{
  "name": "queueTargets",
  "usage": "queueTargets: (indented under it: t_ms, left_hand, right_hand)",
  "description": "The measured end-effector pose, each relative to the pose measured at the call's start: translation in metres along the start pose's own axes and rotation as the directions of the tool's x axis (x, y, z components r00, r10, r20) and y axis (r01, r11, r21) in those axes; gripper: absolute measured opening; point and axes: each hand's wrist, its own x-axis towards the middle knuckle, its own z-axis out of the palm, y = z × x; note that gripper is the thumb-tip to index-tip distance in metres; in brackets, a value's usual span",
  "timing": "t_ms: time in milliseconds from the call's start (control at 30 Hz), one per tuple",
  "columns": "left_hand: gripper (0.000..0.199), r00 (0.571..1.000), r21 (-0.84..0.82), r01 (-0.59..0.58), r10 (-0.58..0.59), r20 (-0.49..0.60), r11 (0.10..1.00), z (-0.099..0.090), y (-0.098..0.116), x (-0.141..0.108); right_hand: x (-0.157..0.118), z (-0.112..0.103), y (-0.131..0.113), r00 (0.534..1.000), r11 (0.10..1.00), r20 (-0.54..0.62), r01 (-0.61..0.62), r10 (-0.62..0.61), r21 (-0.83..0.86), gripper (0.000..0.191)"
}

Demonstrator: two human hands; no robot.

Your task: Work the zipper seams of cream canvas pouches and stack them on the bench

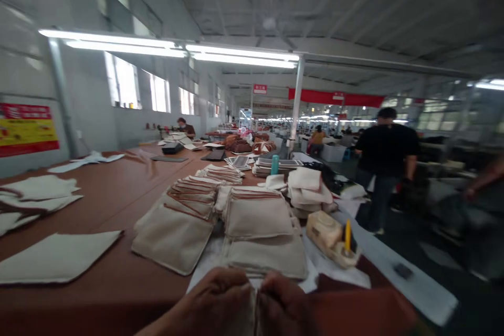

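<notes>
At the bottom middle, my left hand (220, 296) is closed on the edge of a beige fabric piece (250, 311). Close beside it, my right hand (281, 302) grips the same piece, or a second layer against it; I cannot tell which. A dark seam line runs between the two hands, and the lower part of the piece is cut off by the frame. Just beyond them lie stacks of beige fabric panels with brown edging, one fanned stack (177, 226) on the left and another stack (260, 220) straight ahead.
A single beige panel (59, 257) and a loose pile (37, 194) lie left on the brown tabletop (118, 194). To the right are a box with a yellow stick (347, 235), folded pieces (307, 186) and a teal bottle (274, 165). A person in black (388, 152) stands in the aisle.
</notes>
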Motion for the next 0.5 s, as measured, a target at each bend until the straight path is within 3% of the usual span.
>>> queueTargets:
  t_ms: [133, 267, 367, 433, 500]
  left_hand:
    - [0.035, 0.986, 0.231, -0.101, 0.129, -0.11, 0.968, 0.004, -0.009, 0.0]
    - [0.037, 0.988, 0.225, -0.106, 0.128, -0.085, 0.969, 0.007, -0.017, -0.009]
    - [0.038, 0.992, 0.063, -0.097, 0.102, -0.074, 0.993, 0.008, -0.018, -0.019]
    - [0.038, 0.996, -0.164, -0.094, 0.092, -0.021, 0.982, 0.01, -0.018, -0.026]
    - [0.039, 0.994, -0.412, -0.045, 0.084, 0.077, 0.91, 0.012, -0.019, -0.031]
  right_hand:
    - [-0.015, 0.007, -0.015, 0.991, 0.983, -0.117, 0.037, -0.059, -0.179, 0.028]
    - [-0.027, 0.017, -0.028, 0.987, 0.956, -0.12, 0.072, -0.11, -0.284, 0.021]
    - [-0.033, 0.024, -0.036, 0.987, 0.94, -0.062, 0.124, -0.151, -0.318, 0.02]
    - [-0.035, 0.027, -0.039, 0.981, 0.923, 0.0, 0.183, -0.194, -0.338, 0.019]
    - [-0.037, 0.027, -0.039, 0.967, 0.901, 0.07, 0.255, -0.247, -0.351, 0.018]
